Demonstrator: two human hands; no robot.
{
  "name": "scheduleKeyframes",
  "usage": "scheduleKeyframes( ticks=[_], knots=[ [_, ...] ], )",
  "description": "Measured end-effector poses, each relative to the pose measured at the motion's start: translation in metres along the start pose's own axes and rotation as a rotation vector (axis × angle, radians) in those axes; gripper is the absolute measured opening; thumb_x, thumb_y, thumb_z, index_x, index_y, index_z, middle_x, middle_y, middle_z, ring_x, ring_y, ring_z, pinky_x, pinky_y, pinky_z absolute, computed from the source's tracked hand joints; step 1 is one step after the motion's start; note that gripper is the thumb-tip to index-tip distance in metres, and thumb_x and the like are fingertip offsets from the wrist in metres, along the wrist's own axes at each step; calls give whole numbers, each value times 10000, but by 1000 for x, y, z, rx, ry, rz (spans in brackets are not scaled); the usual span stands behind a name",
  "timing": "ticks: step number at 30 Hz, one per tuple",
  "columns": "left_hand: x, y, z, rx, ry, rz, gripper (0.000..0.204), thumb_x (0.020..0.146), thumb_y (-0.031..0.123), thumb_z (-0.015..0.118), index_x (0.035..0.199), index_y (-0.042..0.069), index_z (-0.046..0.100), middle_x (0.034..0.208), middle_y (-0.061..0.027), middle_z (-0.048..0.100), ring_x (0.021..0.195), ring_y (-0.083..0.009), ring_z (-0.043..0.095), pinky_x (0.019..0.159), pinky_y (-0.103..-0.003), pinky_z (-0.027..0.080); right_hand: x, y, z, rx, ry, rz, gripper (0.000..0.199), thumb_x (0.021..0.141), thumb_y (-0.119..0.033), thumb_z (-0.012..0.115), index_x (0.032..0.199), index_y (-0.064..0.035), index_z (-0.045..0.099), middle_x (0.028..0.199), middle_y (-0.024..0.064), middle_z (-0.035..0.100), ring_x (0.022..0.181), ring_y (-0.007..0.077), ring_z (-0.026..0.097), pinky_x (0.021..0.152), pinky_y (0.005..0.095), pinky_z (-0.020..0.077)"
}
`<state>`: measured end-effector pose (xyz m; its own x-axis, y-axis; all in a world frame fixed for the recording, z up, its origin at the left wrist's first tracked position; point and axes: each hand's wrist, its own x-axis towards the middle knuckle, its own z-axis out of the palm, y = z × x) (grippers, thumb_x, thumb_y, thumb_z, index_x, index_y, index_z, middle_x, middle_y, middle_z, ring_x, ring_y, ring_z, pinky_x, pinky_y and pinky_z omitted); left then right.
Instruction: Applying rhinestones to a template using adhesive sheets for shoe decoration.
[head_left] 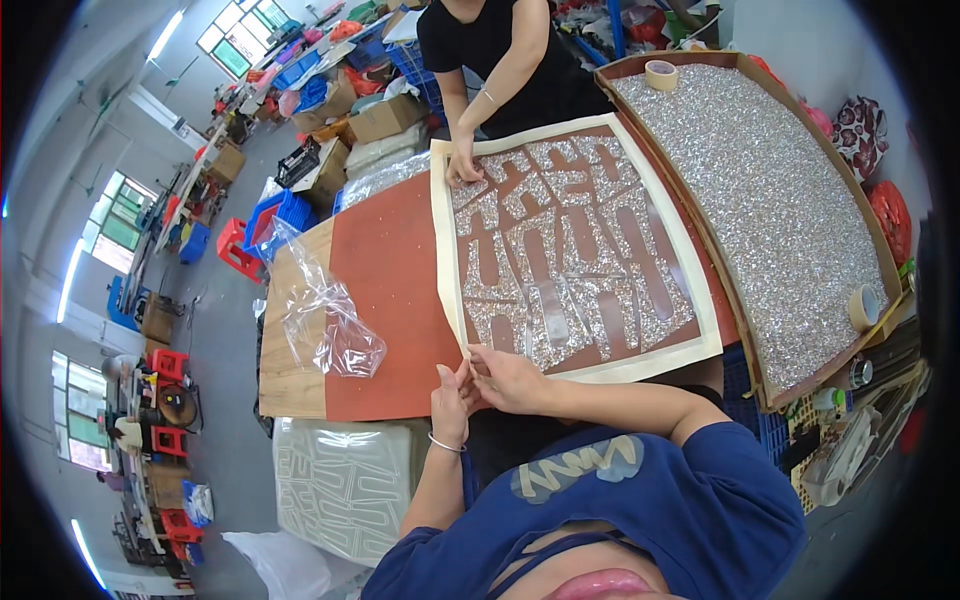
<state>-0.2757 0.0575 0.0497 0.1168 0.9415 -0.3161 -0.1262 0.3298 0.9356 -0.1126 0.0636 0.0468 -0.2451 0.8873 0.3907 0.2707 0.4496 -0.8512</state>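
At the near left corner of a cream-edged panel (708,345), my right hand (508,380) pinches the cream border strip (452,300) between thumb and fingers. Right beside it, my left hand (450,408) has its thumb up and fingers curled in at the same corner; what lies between them is too small to make out. Inside the border, silvery glitter pieces (628,240) lie around smooth brown cut-out shapes (538,250). Across the table, a co-worker's hand (464,162) touches the panel's far left corner.
A cardboard tray (745,365) of silver glitter stands at the right, with tape rolls (661,75) on it. Crumpled clear plastic (345,340) lies on the red-brown board (385,260) to the left. Below the table edge sits a plastic-wrapped stack (345,485).
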Motion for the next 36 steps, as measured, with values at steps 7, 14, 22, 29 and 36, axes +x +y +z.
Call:
scheduleKeyframes(
  ticks=[7, 14, 22, 29, 36],
  knots=[
    [1, -17, 28, 60, 65, 120, 417, 969, 325, 468, 1157, -42, 533, 1048, -97, 593, 917, -130, 588, 768, -247, 492, 1, 33, 20, 148, 108, 314, 315, 857, -187, 540, 1093, 12, 472, 906, 209, 598, 866, 385, 595, 719, 437, 477],
    [11, -50, 7, 4, 230, 161, 276, 923, 126, 562, 1117, -66, 520, 946, -74, 619, 772, -78, 568, 673, -195, 471, -10, 59, 32, 68, 9, 8, 219, 896, -189, 515, 822, 17, 523, 833, 165, 518, 770, 334, 535, 688, 402, 437],
    [-2, -56, 7, 564, 337, 527, 223, 939, 189, 530, 949, -31, 564, 812, -82, 620, 724, -148, 585, 672, -273, 474, -13, 56, 30, 62, -71, 32, 231, 915, -193, 467, 840, 18, 525, 837, 193, 507, 804, 376, 521, 720, 422, 432],
    [13, -47, 20, 784, 279, 736, 173, 949, 120, 459, 966, -40, 525, 997, -161, 572, 872, -223, 585, 791, -311, 473, -13, 63, 18, 174, 59, -11, 187, 914, -156, 458, 866, 24, 481, 809, 194, 451, 747, 377, 483, 673, 415, 406],
    [26, -67, -12, 244, 192, 257, 250, 966, 210, 459, 1018, -24, 533, 992, -184, 588, 804, -208, 632, 738, -320, 550, -3, 73, -19, 268, 304, 189, 187, 925, -123, 445, 832, 24, 512, 808, 153, 485, 734, 282, 499, 690, 354, 420]
  ],
)
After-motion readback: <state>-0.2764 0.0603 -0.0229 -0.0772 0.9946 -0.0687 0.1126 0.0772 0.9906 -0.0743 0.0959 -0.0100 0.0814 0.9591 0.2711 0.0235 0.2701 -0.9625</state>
